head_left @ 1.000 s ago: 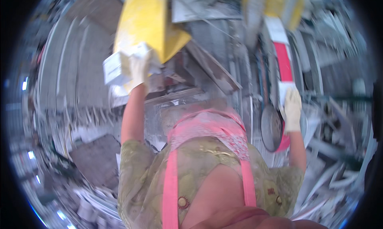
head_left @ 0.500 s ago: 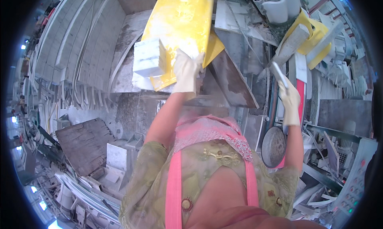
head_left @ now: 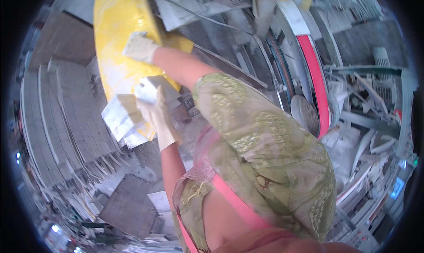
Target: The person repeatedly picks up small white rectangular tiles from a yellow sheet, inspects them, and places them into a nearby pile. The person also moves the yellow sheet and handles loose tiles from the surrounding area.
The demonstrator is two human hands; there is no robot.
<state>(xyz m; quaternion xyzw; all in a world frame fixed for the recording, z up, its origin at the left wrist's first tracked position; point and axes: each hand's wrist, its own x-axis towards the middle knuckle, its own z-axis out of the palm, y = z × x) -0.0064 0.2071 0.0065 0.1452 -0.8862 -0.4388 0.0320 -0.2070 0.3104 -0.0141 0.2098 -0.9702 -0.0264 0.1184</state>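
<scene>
My left hand [head_left: 158, 116], in a cream glove, grips a small white marble piece [head_left: 149, 89], thumb raised along its near side. Beside it a grey-veined marble block [head_left: 120, 118] stands on the near end of a bench covered by a wet, shiny yellow sheet [head_left: 126, 19]. My right hand [head_left: 140, 48], gloved too, reaches across my body onto the yellow sheet, beyond the marble piece. Its fingers are blurred, and whether anything is in them cannot be made out.
Long stacked stone strips [head_left: 73, 107] fill the left side. To the right runs a belt machine with a red band [head_left: 313, 81] and a round wheel [head_left: 304, 113]. A brown board [head_left: 129, 205] leans below left. Stone offcuts lie at the far right.
My right hand has swung from the belt machine, where it held a flat pale strip, across to the yellow sheet. My body and view have turned left. A white piece now shows in my left hand.
</scene>
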